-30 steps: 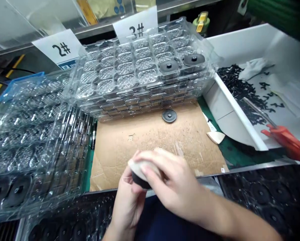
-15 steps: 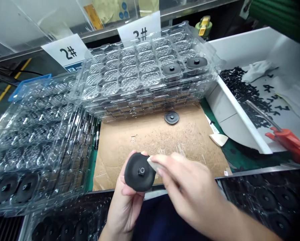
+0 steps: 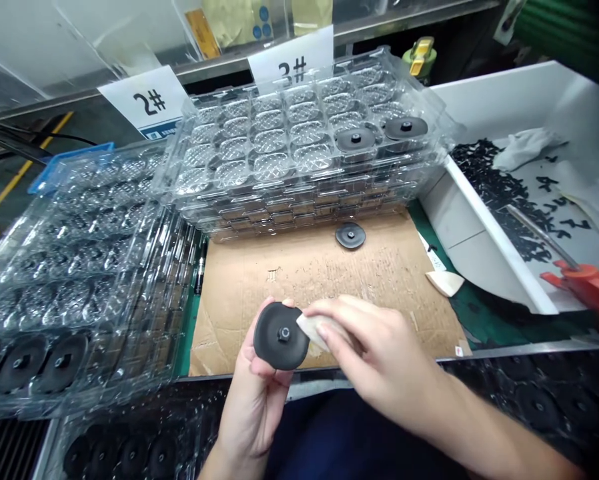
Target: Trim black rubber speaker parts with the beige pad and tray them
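Observation:
My left hand (image 3: pixel 257 393) grips a rounded black plastic disc (image 3: pixel 272 340) by its edge, with the small central stub facing up toward me. Pinched between the thumb and fingers of my right hand (image 3: pixel 374 353) is a whitish wedge-shaped pad (image 3: pixel 313 329). Its tip sits at the disc's right rim; whether it presses on the rim I cannot tell. A similar black disc (image 3: pixel 350 235) lies on the cardboard sheet (image 3: pixel 229 287) beyond my hands. Another pale wedge-shaped pad (image 3: pixel 445 283) rests at the cardboard's right edge.
Clear plastic trays (image 3: pixel 284 167) are stacked behind the cardboard, with two discs in the top one. More trays (image 3: pixel 104 267) stand at the left. A white bin (image 3: pixel 504 260) with small black pieces is on the right, beside a red-handled tool (image 3: pixel 582 283).
The pad in my right hand has tilted and shifted slightly downward along the disc's right edge, so more of it shows. The whole view has shifted a little.

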Demonstrator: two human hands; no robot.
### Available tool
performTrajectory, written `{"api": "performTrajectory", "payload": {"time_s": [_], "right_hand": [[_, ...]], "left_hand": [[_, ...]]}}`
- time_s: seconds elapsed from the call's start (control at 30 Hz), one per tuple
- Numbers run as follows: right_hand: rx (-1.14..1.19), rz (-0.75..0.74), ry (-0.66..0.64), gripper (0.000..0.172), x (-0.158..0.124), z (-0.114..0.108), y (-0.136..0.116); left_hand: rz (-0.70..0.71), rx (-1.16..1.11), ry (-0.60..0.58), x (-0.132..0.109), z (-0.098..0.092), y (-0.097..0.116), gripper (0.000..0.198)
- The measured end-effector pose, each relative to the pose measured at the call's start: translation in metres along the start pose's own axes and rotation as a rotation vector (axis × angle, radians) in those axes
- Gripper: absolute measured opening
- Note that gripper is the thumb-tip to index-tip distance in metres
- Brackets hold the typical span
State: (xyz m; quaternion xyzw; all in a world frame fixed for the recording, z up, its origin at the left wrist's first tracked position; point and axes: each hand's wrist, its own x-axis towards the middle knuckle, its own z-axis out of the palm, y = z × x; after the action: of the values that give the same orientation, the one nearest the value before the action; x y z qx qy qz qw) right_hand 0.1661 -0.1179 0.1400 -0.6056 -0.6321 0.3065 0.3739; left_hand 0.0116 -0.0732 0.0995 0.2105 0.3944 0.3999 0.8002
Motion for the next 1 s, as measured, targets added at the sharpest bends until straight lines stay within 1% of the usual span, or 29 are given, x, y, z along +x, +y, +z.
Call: {"api": "performTrajectory", "payload": {"time_s": [0.07,0.13,0.17,0.27,0.33,0.4,0.43,0.47,0.53,0.6,0.7,0.77,0.83,0.87,0.93,1.0], "right_hand": [[-0.016,-0.053,-0.012,0.024,0.002,0.001,0.001],[0.045,-0.083,-0.075,0.023,0.003,0.003,0.001],[0.075,-0.068,-0.086,0.022,0.004,0.003,0.001],[0.065,0.036,-0.047,0.020,0.006,0.006,0.000],[0.065,0.005,-0.054,0.022,0.008,0.009,0.000],[0.124,-0.042,-0.092,0.023,0.011,0.012,0.005],[0.143,-0.038,-0.080,0.022,0.014,0.014,0.011],[0.140,-0.003,-0.040,0.021,0.016,0.016,0.019],[0.079,0.104,0.071,0.020,0.017,0.021,0.042],[0.019,0.171,0.136,0.021,0.012,0.030,0.066],[0.003,0.166,0.087,0.023,-0.006,0.049,0.093],[0.003,0.147,0.038,0.022,-0.016,0.057,0.101],[0.007,0.144,0.014,0.021,-0.018,0.057,0.098],[0.007,0.151,0.015,0.021,-0.016,0.053,0.092],[0.024,0.160,0.059,0.022,-0.007,0.040,0.071],[0.077,0.100,0.137,0.026,0.003,0.026,0.043]], "left_hand": [[-0.023,0.005,0.011,0.000,-0.003,0.000,0.048],[-0.041,0.006,-0.003,0.001,-0.006,0.001,0.053],[-0.036,0.005,-0.008,0.001,-0.007,0.000,0.057],[-0.004,-0.010,-0.008,0.003,-0.011,-0.001,0.063],[-0.033,-0.043,-0.020,0.004,-0.012,-0.002,0.062],[-0.055,-0.082,-0.037,0.007,-0.013,-0.002,0.059],[-0.053,-0.100,-0.033,0.008,-0.013,-0.001,0.057],[-0.049,-0.118,-0.018,0.010,-0.013,-0.001,0.053],[-0.053,-0.155,0.023,0.012,-0.013,0.001,0.047],[-0.088,-0.190,0.051,0.014,-0.014,0.003,0.044],[-0.118,-0.203,0.033,0.015,-0.016,0.006,0.048],[-0.120,-0.201,0.007,0.014,-0.016,0.006,0.050],[-0.122,-0.179,-0.019,0.014,-0.015,0.006,0.048],[-0.127,-0.161,-0.030,0.014,-0.014,0.005,0.047],[-0.126,-0.127,-0.050,0.013,-0.012,0.004,0.047],[-0.116,-0.106,-0.055,0.011,-0.010,0.002,0.046]]}}
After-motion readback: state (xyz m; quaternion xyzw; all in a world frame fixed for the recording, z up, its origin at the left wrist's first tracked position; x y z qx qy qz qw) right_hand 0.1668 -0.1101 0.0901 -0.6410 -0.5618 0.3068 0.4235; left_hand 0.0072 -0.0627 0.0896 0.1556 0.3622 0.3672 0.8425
